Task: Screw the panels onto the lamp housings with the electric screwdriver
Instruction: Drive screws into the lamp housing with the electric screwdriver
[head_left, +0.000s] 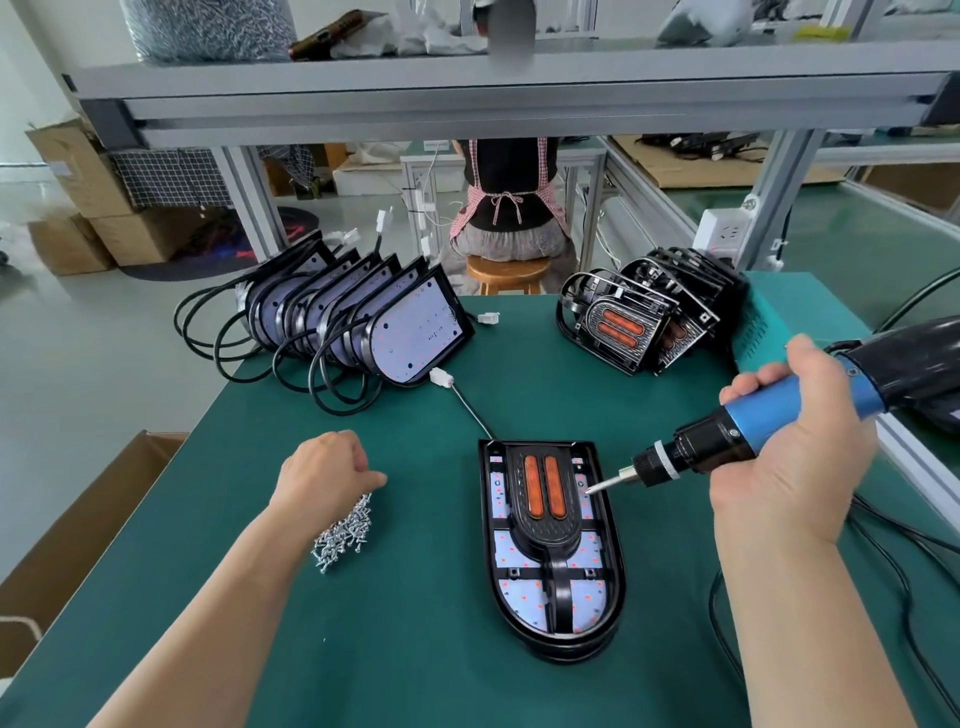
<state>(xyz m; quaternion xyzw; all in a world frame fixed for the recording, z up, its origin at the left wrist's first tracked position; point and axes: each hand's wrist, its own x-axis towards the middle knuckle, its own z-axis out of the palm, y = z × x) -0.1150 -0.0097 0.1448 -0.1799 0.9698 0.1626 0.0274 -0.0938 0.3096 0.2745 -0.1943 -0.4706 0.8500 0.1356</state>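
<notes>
One lamp housing (511, 551), flat on the green mat (415, 649); one black panel (545, 538) with two orange lenses seated in it. One loose screw pile (343, 535), under the left hand (324, 470); fingers curled down, grasp cannot be told. One electric screwdriver (753, 426), clasped in the right hand (789, 441); bit tip meets the panel's right edge. Beyond the fingers: at least five leaning housings (415, 332) far left, at least three stacked panels (623, 327) far right.

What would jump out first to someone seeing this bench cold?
The blue electric screwdriver gripped in the right hand at centre right, its bit on the right side of the lamp housing lying flat mid-table. Then the left hand over the pile of loose screws left of it.
</notes>
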